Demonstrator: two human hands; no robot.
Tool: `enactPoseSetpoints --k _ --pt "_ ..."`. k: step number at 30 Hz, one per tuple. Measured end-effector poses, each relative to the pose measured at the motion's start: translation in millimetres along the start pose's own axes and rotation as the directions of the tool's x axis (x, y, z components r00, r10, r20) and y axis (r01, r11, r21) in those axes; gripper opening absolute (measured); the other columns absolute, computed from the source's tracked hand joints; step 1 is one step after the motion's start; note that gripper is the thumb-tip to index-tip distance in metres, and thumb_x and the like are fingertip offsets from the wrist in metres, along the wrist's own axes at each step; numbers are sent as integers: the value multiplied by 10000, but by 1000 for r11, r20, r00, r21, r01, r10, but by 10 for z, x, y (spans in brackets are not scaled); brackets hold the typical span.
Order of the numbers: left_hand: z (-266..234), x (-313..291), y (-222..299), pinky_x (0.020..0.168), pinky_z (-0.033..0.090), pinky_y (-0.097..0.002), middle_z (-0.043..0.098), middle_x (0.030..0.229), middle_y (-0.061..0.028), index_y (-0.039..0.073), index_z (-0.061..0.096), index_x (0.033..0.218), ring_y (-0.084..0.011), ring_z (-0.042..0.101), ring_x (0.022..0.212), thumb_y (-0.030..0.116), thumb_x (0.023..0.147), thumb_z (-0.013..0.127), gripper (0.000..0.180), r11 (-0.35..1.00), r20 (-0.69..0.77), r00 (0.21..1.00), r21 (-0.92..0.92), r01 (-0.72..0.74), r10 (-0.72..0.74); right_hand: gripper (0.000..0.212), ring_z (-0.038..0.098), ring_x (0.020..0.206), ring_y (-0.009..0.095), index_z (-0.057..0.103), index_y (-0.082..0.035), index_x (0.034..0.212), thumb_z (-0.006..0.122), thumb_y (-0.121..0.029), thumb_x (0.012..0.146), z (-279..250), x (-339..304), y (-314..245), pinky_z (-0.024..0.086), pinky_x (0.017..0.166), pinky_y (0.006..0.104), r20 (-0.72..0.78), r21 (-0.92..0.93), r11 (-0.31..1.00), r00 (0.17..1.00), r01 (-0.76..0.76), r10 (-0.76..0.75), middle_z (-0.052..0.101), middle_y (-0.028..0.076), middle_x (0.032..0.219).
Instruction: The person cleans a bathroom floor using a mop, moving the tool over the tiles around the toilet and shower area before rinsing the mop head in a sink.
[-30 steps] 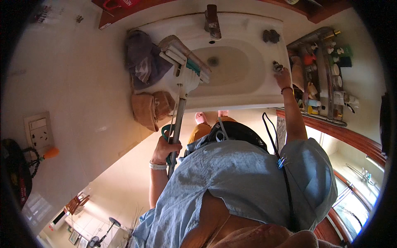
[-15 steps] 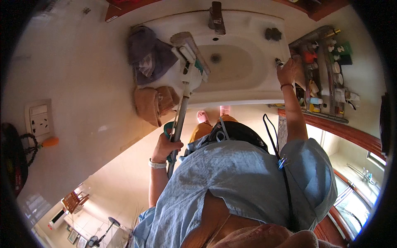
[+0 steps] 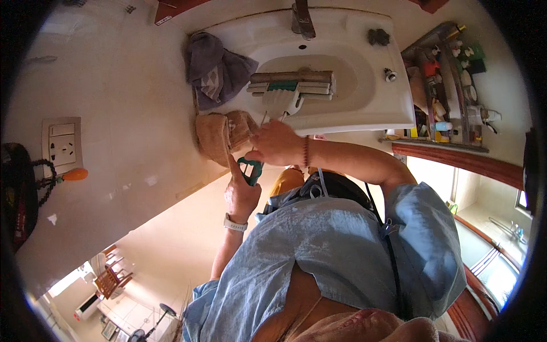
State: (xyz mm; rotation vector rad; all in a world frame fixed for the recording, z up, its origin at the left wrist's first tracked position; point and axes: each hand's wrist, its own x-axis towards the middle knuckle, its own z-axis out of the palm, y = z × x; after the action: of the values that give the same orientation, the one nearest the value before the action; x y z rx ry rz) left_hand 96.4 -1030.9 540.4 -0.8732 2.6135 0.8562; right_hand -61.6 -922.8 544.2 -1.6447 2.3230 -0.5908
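A sponge mop reaches over the white washbasin, its wide sponge head lying crosswise above the bowl. My right hand is closed round the mop's pole just below the white head. Lower on the same mop, my left hand grips at the green lever handle, with a finger stretched along it. Part of the pole is hidden by my hands. A small silver metal piece stands on the basin's right rim. Left of the mop head lie a grey towel and a brown towel.
The dark faucet rises at the basin's back, and a dark clump sits on its right corner. A rack of bottles stands to the right. A wall socket is at the left.
My right hand has left the silver piece on the right rim and now grips the mop pole. The mop head has turned crosswise and moved right over the bowl.
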Motion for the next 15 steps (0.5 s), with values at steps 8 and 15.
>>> enactPoseSetpoints --k 8,15 --pt "476 -270 -147 694 490 -494 640 916 -235 107 -94 1453 -418 623 841 76 666 620 1063 998 -110 993 -55 29 -35 297 630 763 373 616 -2 794 503 -272 845 811 -13 -244 483 688 460 370 377 910 929 -170 20 637 222 782" --pt "665 -639 -181 697 515 -372 602 1018 -172 81 -198 1421 -269 628 810 75 647 748 1223 918 -44 988 -365 -156 150 356 636 843 372 598 60 842 555 -292 810 925 -460 -484 495 755 448 119 450 854 966 -260 231 639 262 836"
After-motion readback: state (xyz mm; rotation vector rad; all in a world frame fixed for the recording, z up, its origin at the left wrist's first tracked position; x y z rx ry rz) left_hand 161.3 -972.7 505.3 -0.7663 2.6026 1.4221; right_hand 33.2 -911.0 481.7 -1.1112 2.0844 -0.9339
